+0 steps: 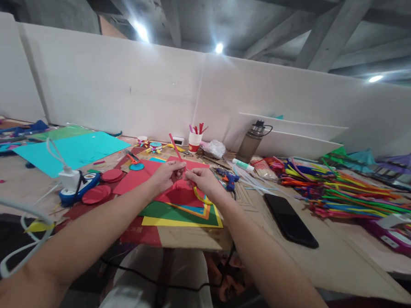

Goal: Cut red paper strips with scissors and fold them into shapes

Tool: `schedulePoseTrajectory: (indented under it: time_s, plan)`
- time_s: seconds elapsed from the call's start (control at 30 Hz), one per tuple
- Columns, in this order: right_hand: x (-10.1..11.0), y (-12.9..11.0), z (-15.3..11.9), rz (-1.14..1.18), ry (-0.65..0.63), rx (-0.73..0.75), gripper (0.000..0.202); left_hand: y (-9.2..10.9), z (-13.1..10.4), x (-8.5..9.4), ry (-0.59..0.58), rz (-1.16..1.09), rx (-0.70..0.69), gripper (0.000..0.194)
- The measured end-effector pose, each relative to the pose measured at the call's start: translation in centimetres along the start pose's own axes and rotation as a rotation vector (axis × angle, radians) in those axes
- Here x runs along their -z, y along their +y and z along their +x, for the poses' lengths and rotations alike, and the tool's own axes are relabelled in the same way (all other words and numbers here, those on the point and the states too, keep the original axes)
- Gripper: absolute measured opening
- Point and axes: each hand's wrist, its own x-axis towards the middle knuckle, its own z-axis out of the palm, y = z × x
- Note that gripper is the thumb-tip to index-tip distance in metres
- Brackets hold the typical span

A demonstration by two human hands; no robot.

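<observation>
My left hand (pixel 170 174) is closed in a pinch on a narrow red strip (pixel 175 146) that sticks up above the fingers. Close beside it, fingertips almost touching, my right hand (pixel 200 179) is also pinched shut. From under its palm curls a yellow strip (pixel 201 198); whether it joins the red one is hidden by the fingers. Both hands hover over red sheets (pixel 133 183), with a green sheet (pixel 163 213) and a yellow sheet (pixel 181 223) lying beneath, near the table's front edge.
Red discs (pixel 96 194) and a blue power strip (pixel 86 185) lie left, by a turquoise sheet (pixel 77 151). Behind stand a paper cup (pixel 194 143) and a bottle (pixel 249 145). A glue gun (pixel 231 180), a phone (pixel 290 221) and colourful pipe cleaners (pixel 348 192) are right.
</observation>
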Motion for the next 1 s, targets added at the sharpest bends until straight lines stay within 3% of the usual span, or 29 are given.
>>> schedulePoseTrajectory:
  time_s: [0.23, 0.5, 0.6, 0.77, 1.0]
  plan:
    - [-0.4, 0.3, 0.2, 0.118, -0.085, -0.029, 0.043, 1.9, 1.3, 1.3, 0.089, -0.195, -0.042, 0.025]
    - [-0.6, 0.5, -0.1, 0.038, -0.218, -0.001, 0.045, 4.2, 1.7, 2.5, 0.270, -0.283, -0.099, 0.021]
    - [-0.5, 0.4, -0.2, -0.096, -0.155, 0.043, 0.046, 3.9, 1.5, 2.2, 0.276, -0.256, -0.086, 0.020]
    - [-0.4, 0.7, -0.2, -0.226, -0.059, 0.134, 0.040, 1.9, 0.7, 1.1, 0.181, -0.184, -0.049, 0.023]
    - [-1.2, 1.0, -0.1, -0.144, 0.011, 0.018, 0.038, 1.1, 0.1, 0.3, 0.142, -0.176, -0.029, 0.029]
